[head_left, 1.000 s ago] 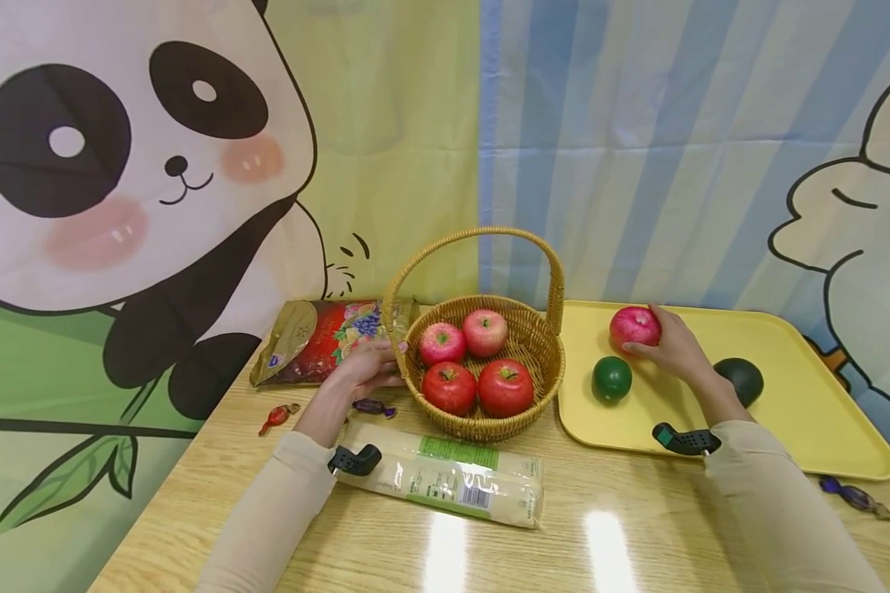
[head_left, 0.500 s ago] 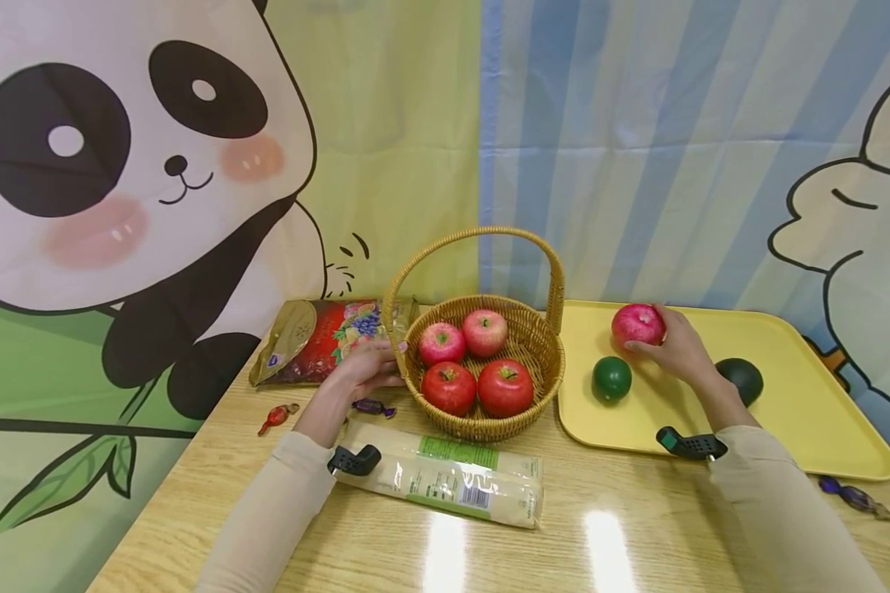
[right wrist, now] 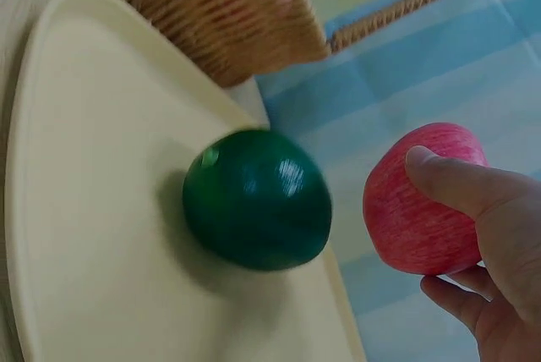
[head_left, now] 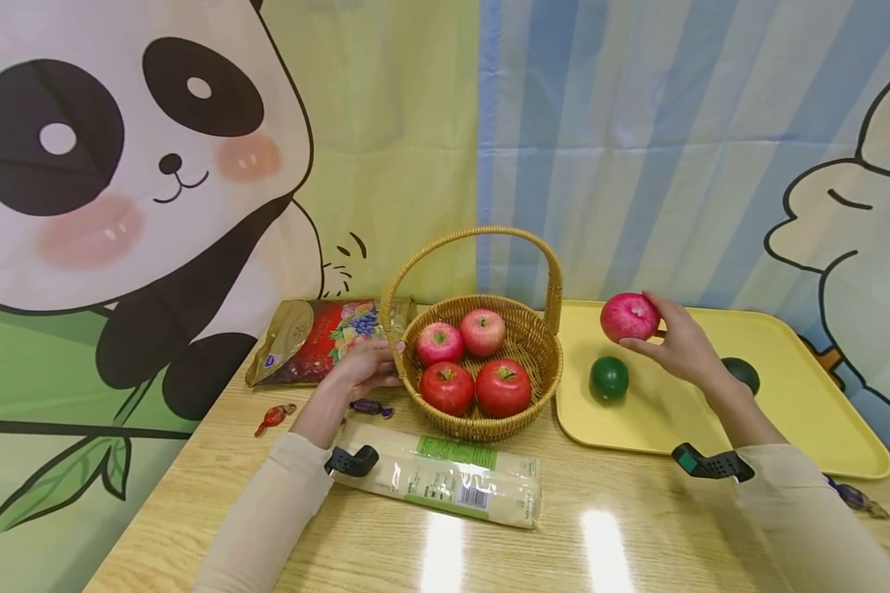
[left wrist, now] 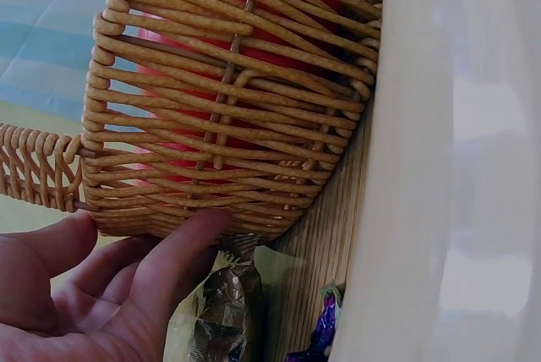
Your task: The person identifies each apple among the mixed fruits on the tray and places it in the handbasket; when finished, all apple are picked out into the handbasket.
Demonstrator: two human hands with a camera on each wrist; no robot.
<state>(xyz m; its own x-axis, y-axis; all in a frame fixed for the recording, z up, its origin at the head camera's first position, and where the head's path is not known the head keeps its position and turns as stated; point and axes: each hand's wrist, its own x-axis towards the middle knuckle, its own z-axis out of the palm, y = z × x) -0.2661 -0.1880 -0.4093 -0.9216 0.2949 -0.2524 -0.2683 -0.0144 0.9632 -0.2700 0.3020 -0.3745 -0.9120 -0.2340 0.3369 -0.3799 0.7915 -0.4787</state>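
A wicker basket [head_left: 482, 424] with an arched handle holds several red and pink apples, seen between both hands in the head view. On its left side my left hand [head_left: 371, 366] touches the outer wall, thumb near the rim at the handle's base and fingertips against the weave. My right hand [head_left: 682, 342] grips a pinkish-red apple [head_left: 626, 317] above the yellow tray [head_left: 808, 428], thumb on one side and fingers on the other. The right wrist view shows this apple clear of the tray, beside a dark green round fruit [right wrist: 258, 201].
Another dark green fruit [head_left: 742, 375] is partly hidden behind my right wrist. A red-and-gold bag [head_left: 304, 346] lies behind my left hand. In front of the basket stretches a clear packet with green labelling [head_left: 445, 478]. Wrapped candies [head_left: 274, 418] lie on the table.
The apple in my right hand has risen off the tray and moved slightly left, after first shifting a little right. My left hand stays at the basket.
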